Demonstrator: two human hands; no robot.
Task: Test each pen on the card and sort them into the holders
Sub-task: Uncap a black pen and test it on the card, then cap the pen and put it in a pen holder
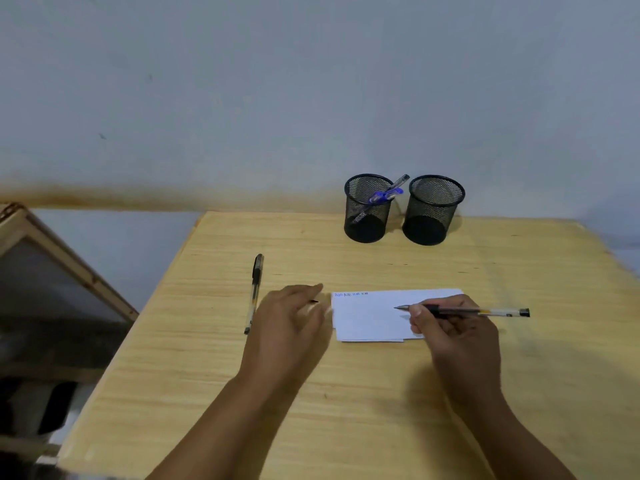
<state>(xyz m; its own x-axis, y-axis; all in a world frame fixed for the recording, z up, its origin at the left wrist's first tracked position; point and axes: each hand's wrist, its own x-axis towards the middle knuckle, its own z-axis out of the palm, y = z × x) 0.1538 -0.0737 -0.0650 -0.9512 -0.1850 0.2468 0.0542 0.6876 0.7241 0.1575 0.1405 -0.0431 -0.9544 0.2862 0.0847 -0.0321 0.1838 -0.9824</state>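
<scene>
Wooden table (346,393) against a pale wall. White card (370,317) at centre, small marks along its top edge. Right hand (453,334) pinches an uncapped pen (464,310), tip over the card. Left hand (291,327) — fingers loosely extended beside the card's left edge, a dark sliver under them that I cannot identify. Capped pen (254,292) lies left. Two mesh holders behind — left holder (367,209) holds pens; right holder (433,211).

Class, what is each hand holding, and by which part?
Right hand: pen, pinched at its black grip near the tip. Left hand: cannot be told.
</scene>
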